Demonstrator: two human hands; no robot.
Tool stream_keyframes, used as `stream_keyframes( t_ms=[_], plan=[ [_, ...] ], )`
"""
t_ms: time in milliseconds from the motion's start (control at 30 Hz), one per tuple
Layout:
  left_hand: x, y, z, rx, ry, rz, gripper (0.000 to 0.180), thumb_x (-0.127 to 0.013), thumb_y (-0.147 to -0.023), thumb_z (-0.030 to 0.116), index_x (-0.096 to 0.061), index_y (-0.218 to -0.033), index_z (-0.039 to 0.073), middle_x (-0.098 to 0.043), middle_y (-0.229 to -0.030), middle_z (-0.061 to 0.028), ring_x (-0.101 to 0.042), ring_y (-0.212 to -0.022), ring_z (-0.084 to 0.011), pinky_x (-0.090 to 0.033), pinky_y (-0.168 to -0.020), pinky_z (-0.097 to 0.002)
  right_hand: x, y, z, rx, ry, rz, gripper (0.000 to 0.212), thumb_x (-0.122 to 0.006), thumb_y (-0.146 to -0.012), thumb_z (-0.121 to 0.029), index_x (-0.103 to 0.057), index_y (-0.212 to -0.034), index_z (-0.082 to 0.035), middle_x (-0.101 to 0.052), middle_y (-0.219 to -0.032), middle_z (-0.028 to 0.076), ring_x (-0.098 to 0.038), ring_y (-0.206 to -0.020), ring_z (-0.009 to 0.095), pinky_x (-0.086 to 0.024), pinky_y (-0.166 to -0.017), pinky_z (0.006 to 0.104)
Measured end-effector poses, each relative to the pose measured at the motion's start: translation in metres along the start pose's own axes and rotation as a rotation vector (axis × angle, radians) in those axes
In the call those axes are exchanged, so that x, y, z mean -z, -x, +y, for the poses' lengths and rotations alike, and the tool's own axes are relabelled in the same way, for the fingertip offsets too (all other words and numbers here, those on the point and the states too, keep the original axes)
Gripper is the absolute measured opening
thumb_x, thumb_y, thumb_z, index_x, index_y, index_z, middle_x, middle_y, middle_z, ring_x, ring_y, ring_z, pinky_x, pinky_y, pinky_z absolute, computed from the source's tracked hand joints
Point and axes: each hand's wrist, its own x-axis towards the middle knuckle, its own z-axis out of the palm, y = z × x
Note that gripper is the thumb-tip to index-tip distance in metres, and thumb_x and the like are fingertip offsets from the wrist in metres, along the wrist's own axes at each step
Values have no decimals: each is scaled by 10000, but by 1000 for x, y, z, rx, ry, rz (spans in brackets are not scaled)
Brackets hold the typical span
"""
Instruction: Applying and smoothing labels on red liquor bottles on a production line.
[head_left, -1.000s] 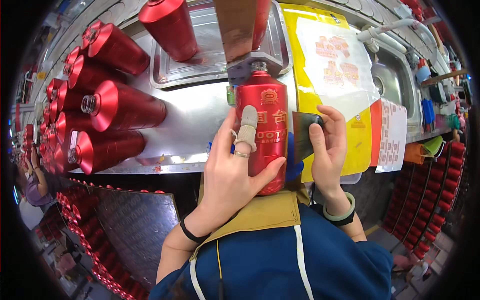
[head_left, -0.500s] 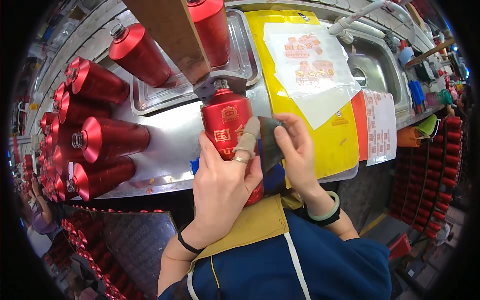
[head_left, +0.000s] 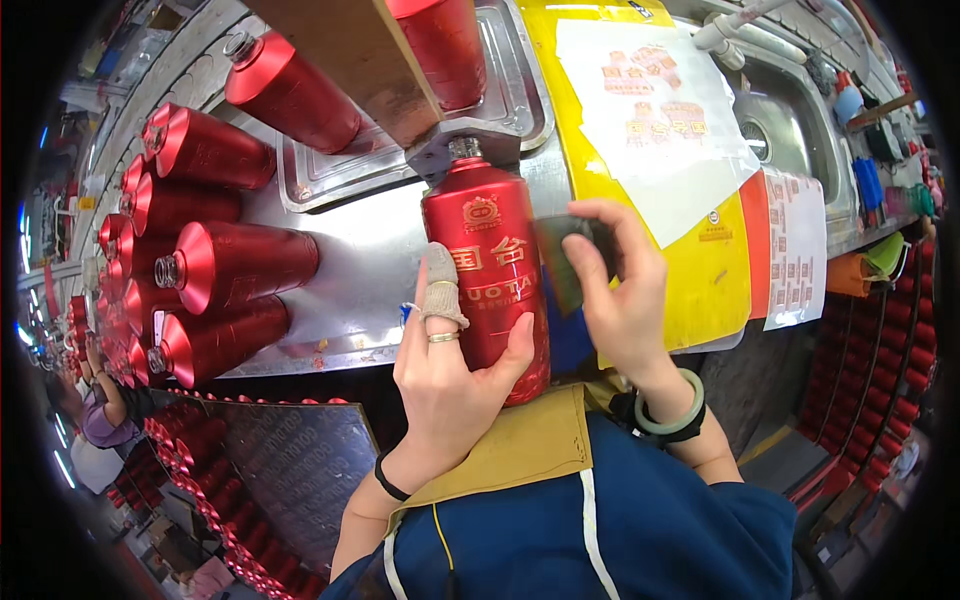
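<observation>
A red bottle [head_left: 492,300] with a gold emblem and gold lettering lies in front of me. Its clear neck sits in a notched dark metal bracket [head_left: 500,148] at the end of a brown bar, and its base reaches toward my apron. My left hand [head_left: 450,375] cups the bottle's left side, thumb on its lower front; one finger wears a cloth wrap. Between the thumb and fingers of my right hand [head_left: 625,290] is a thin, dark greenish flat piece [head_left: 560,255], just right of the bottle. Whether it touches the bottle, I cannot tell.
Several red bottles [head_left: 250,255] lie and lean at the left of the metal worktop, others on a metal tray [head_left: 310,180]. Printed translucent sheets [head_left: 660,170] rest on a yellow board [head_left: 715,290] to the right, before a sink [head_left: 790,130]. Racked bottles [head_left: 850,370] stand lower right.
My left hand has slid from across the bottle's front to its left side, uncovering the lettering. My right hand still holds the dark piece beside the bottle. The whole view has shifted slightly.
</observation>
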Motion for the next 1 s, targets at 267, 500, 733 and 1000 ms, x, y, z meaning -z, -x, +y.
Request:
stream_keyframes(
  t_ms=[267,500,733,1000],
  plan=[
    [7,0,-7,104,233,-61,674,-846,-780,167,-547,-1322,-100,-531,-1194,-207,-603,-1027,-354,-518,-865,-398,-1,10,4,-89,-362,-3,244,-612,-1007,-47,-558,-1229,39,-617,-1119,79,-589,-1017,129,-471,-894,259],
    [13,-3,1,-35,4,-117,514,-674,-860,38,-565,-1356,-43,-556,-1246,-221,-662,-979,-343,-557,-790,-397,-6,11,2,-139,-443,-66,260,-597,-1015,-47,-531,-1254,28,-586,-1169,85,-558,-1070,124,-444,-954,263],
    [13,-6,12,-53,-144,-217,411,-666,-803,-16,-685,-1213,6,-508,-1310,-310,-667,-1001,-457,-585,-868,-430,-5,13,5,-182,-452,-107,264,-594,-1018,-53,-529,-1262,23,-579,-1164,67,-552,-1048,101,-443,-920,239],
    [-6,8,-8,-89,54,141,448,-854,-797,205,-672,-1042,-124,-574,-1269,-414,-710,-979,-446,-606,-810,-404,-5,9,8,-199,-396,-164,276,-591,-1032,-91,-523,-1280,10,-594,-1133,57,-558,-1014,85,-444,-888,223]
  ],
)
